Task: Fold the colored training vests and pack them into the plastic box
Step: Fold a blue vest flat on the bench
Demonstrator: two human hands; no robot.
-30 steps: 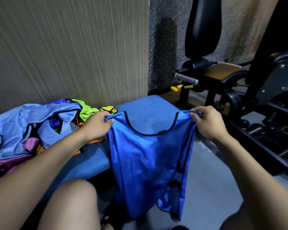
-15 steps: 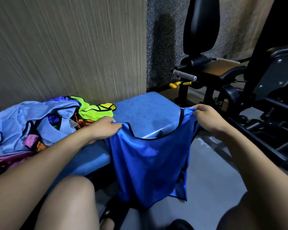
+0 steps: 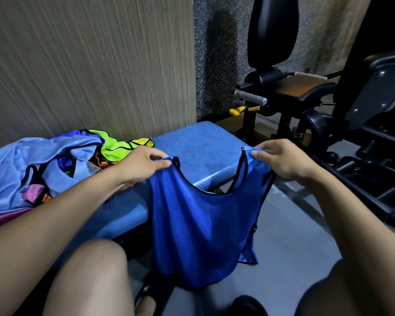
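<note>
1. A blue vest (image 3: 201, 224) was held by its shoulder straps, pinched by the left hand (image 3: 144, 165) and right hand (image 3: 283, 160), hanging over the bench's (image 3: 192, 142) front edge.
2. Straps would best be kept level and taut, then laid flat.

Left hand (image 3: 144, 164) grip pinched, right hand (image 3: 283, 159) grip pinched, forearms extended forward
</note>
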